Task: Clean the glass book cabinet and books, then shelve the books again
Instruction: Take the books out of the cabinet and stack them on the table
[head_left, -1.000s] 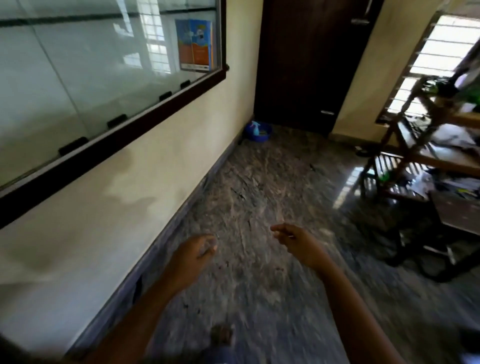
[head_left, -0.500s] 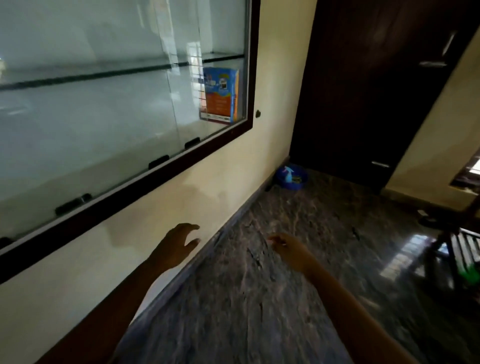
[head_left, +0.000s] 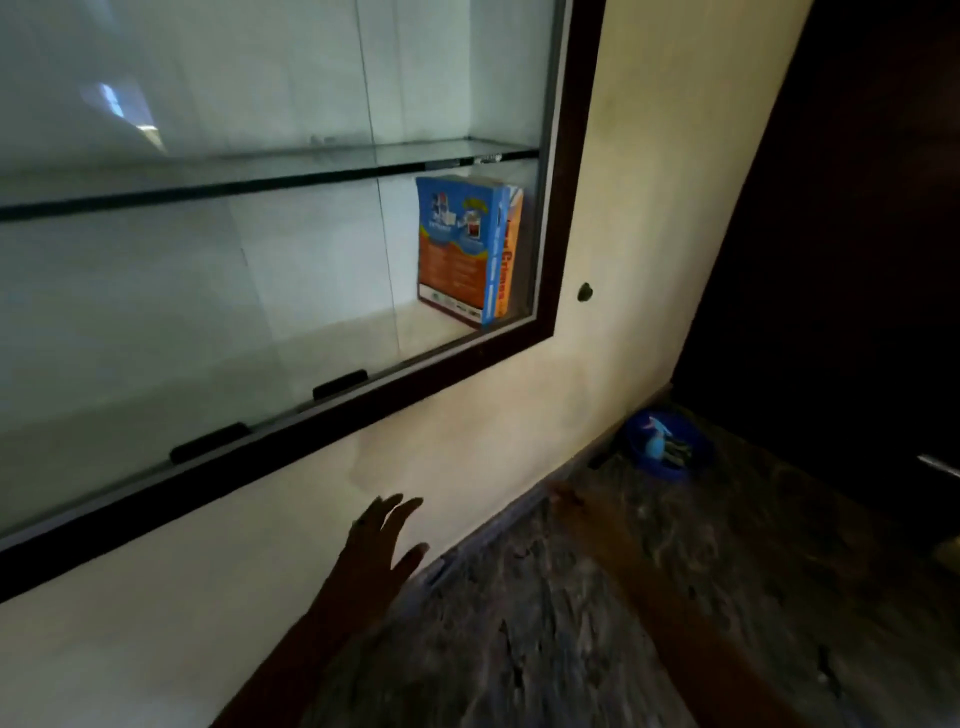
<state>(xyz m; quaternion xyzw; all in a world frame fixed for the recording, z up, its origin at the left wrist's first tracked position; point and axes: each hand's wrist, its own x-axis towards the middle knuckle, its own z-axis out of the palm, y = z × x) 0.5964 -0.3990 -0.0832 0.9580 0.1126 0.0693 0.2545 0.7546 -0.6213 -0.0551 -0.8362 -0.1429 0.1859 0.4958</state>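
Left hand (head_left: 387, 540) is seen spread open, empty, below the cabinet (head_left: 569, 208); right hand (head_left: 566, 501) is blurred, its state undetermined. Books (head_left: 465, 249) are shelved upright at lower right. Reshelving is judged underway; further books must be fetched.

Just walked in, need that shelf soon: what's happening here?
A person faces the glass cabinet. The left hand is open and empty, fingers spread, before the wall under its frame; the right hand is too blurred to read. Two books stand at the right end of the lower shelf. A blue basin holding a spray bottle sits on the floor.
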